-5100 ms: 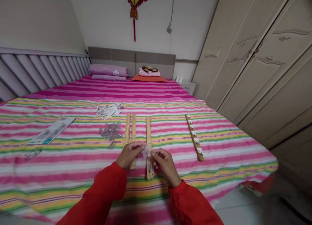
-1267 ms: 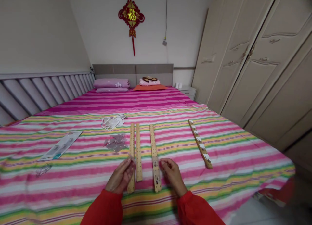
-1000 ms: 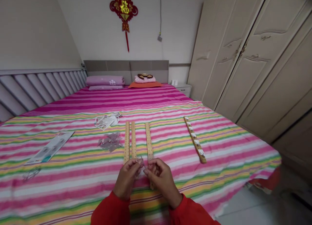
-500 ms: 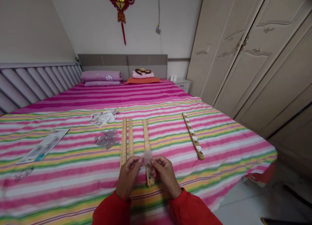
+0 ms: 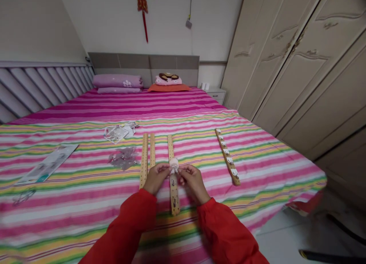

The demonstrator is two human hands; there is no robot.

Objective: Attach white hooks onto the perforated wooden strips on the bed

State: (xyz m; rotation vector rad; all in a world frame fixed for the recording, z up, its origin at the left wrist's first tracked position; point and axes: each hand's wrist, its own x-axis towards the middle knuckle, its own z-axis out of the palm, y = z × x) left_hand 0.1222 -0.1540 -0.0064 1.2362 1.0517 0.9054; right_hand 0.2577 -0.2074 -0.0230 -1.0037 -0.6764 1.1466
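Both hands meet over a perforated wooden strip (image 5: 174, 197) lying on the striped bedspread. My left hand (image 5: 156, 177) and my right hand (image 5: 193, 180) pinch a small white hook piece (image 5: 173, 164) between their fingertips, just above the strip's middle. Two more perforated wooden strips (image 5: 144, 157) lie side by side to the left of it. Red sleeves cover both arms.
To the right lies a wooden strip with several white hooks fitted (image 5: 227, 156). Left of the strips are a pile of clear hook pieces (image 5: 123, 159), torn packets (image 5: 116, 132) and a printed card (image 5: 47, 167). Wardrobe doors (image 5: 300, 66) stand on the right; the bed's corner (image 5: 314, 176) drops off there.
The hands came together from either side of the strip, took up a small white piece and moved it forward along the strip. The view tipped downward.
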